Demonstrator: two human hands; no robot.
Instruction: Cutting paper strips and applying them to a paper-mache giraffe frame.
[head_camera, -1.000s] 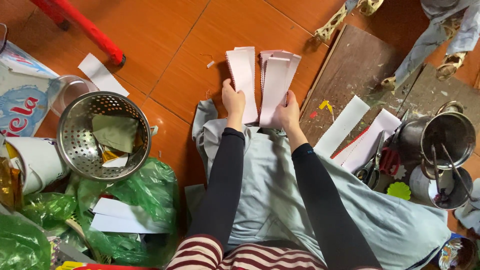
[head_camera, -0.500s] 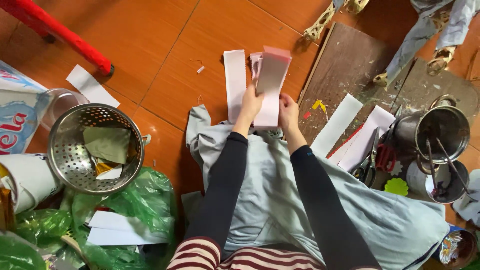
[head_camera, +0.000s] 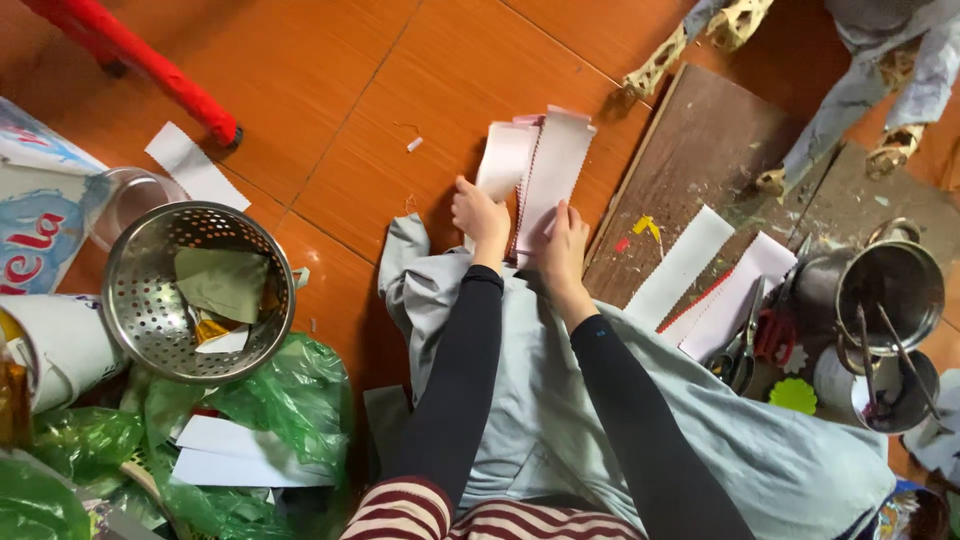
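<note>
Both arms in black sleeves reach forward over a grey cloth (head_camera: 600, 440) spread across the lap and onto the orange tiled floor (head_camera: 330, 130). Left hand (head_camera: 482, 215) lies palm down on the near end of the pink paper strips (head_camera: 535, 175), fingers curled and pressed together on the paper's left part. Right hand (head_camera: 563, 245) sits just beside it, fingers together, thumb side pinching the right strip's zigzag edge; exact pinch hard to tell. Strips fan up and away from the hands, lying partly on the cloth edge, partly on bare floor.

Right of the strips: a dark wooden board (head_camera: 720, 150), touching or nearly so, carrying white paper strips (head_camera: 690, 265), scissors (head_camera: 745, 345) and a steel pot (head_camera: 890, 290). Left: open floor tiles between the hands and a steel colander (head_camera: 190, 290), with a red bar (head_camera: 150, 65) farther up. Green plastic bags (head_camera: 250, 410) crowd the lower left. Most free room is the floor ahead and left of the strips.
</note>
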